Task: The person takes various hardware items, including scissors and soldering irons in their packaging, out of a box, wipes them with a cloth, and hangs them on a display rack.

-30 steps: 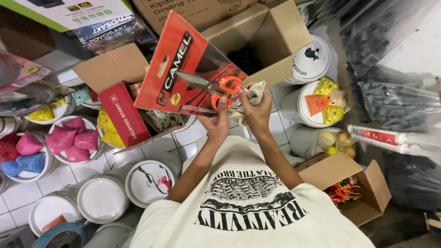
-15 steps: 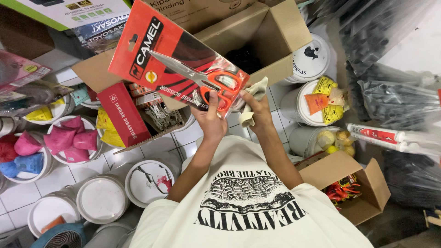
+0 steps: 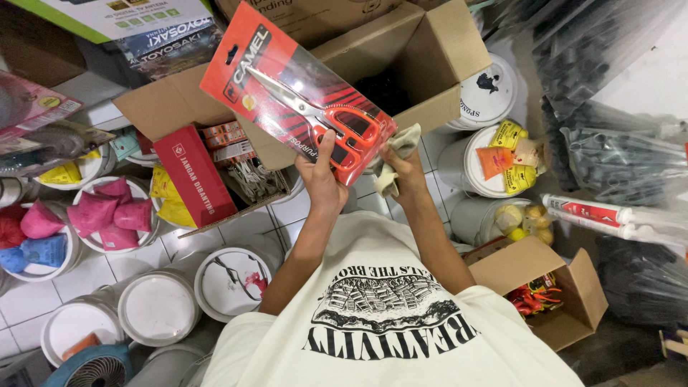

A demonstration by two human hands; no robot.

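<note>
Your left hand (image 3: pixel 321 175) has a closed grip on the bottom edge of the scissors pack (image 3: pixel 297 97) (red card, clear blister, orange-handled scissors inside), thumb pressed on the front, pack held up tilted over the open cardboard box (image 3: pixel 430 50). Your right hand (image 3: pixel 403 168) is bunched shut round a pale cloth (image 3: pixel 394 154) at the pack's lower right corner; whether the cloth actually touches the plastic is hard to tell from this angle, prob. yes.

Risks from here: you're holding a long pack by one end only, so a firm wipe w/ the cloth could lever it out of your fingers, and it'd drop into the box or onto the white buckets (image 3: pixel 236 279) on the tiled floor (image 3: pixel 21 301). Slick plastic under the thumb makes that likelier. Pressing hard on the blister could also dent or crack it. The red carton (image 3: pixel 193 175) sits just beside your left forearm, so a wide elbow swing may knock it.
</note>
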